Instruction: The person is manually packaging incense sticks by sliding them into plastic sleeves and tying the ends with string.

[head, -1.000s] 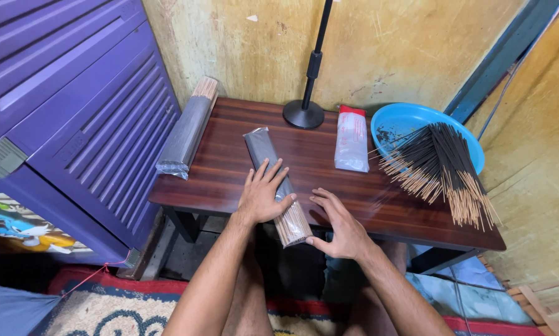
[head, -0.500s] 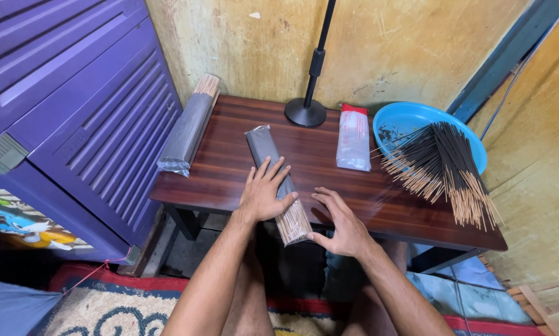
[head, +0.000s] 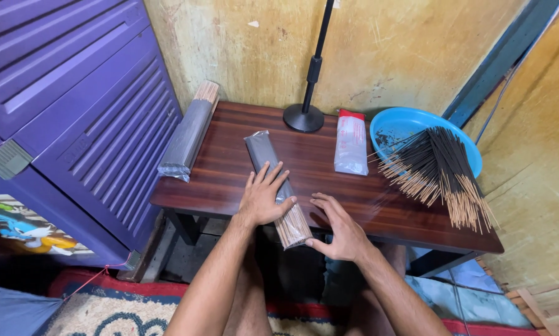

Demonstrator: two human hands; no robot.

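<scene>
L hand (head: 262, 198) lies flat, fingers spread, on top of a long dark plastic sleeve of incense sticks (head: 273, 180) w/ pale bare ends sticking past the near edge of the dark reddish wooden table (head: 229, 174). R hand (head: 338, 227) open, fingers spread, thumb touching sleeve's near end, palm over table edge. Sleeve runs diagonally across table's centre-left. Second grey sleeve of sticks (head: 189, 134) leans at table's left edge vs purple slatted cabinet (head: 74, 106). Round blue plastic basin (head: 404, 124) w/ loose dark incense sticks (head: 438, 168) at far right. Clear plastic pouch w/ red top (head: 351, 143) & black round stand base (head: 304, 117) further back.
</scene>
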